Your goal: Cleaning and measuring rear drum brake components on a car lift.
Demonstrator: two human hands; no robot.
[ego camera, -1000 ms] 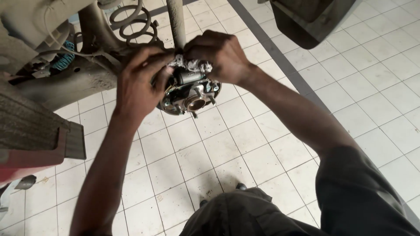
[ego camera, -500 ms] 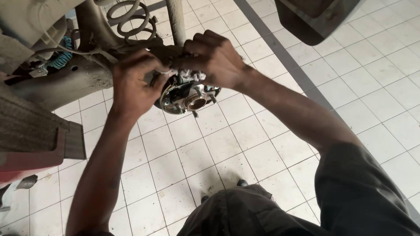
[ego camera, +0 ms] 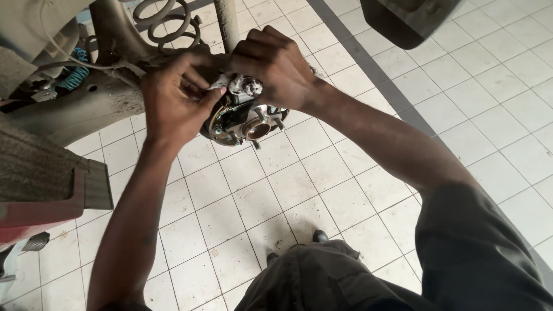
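— Round metal wheel hub with its brake parts (ego camera: 247,122) sits at the end of the dusty axle beam (ego camera: 86,109), raised above the white tiled floor (ego camera: 242,196), and we see it right under both hands.

— Are the hands on it?

— Yes. Our left hand (ego camera: 173,101) presses against the hub's left edge, thumb and fingers pinched on a small pale piece at the top. Our right hand (ego camera: 276,66) curls over the top from the other side, fingers closed on the same whitish, greasy part (ego camera: 242,86). The two hands meet there, touching.

— What differs from half a second ago?

— Little. We notice the hands have stayed clamped at the top of the hub; the left thumb has come closer to the right fingers, and the hub's lower face with its studs shows slightly more.

— And around it?

— We see a coil spring (ego camera: 167,23) behind the hands, a grey upright rod (ego camera: 227,23) beside it, and a dark mudflap (ego camera: 409,20) at upper right. What exactly the pale piece is, we cannot tell.
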